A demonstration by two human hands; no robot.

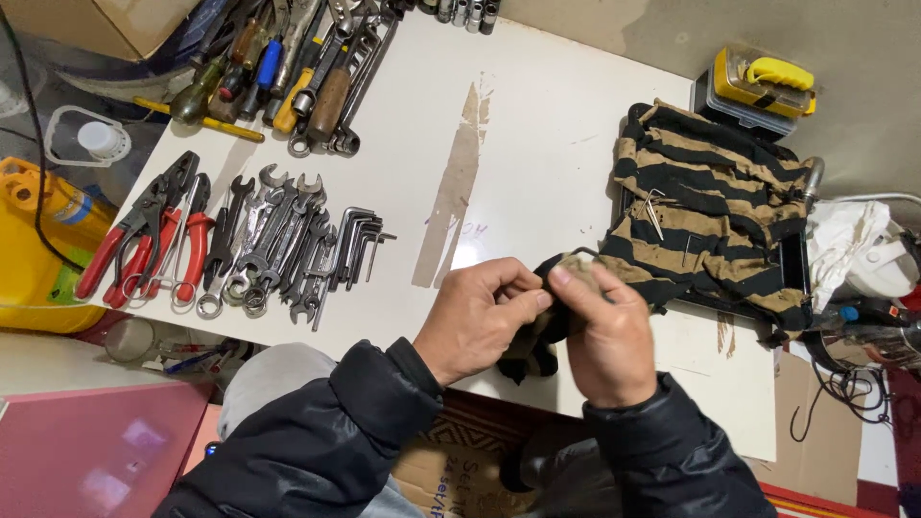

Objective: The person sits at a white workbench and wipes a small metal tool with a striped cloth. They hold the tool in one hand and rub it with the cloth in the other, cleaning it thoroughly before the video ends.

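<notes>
Both hands, left hand (477, 321) and right hand (604, 336), pinch a corner of the striped cloth (715, 206) between pressed fingers; wrenches (273, 249), hex keys (360, 245) and pliers (153, 240) lie well left of them on the white board (537, 125).

White worktable (537, 125); grey concrete floor (854, 48); cardboard box (106, 19).

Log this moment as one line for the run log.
left hand: pinching tan-and-black striped cloth | right hand: gripping same cloth corner | cloth: draped over black tray | white table: wrenches, red-handled pliers

head view, steeply downward, close over table (537, 144)
</notes>
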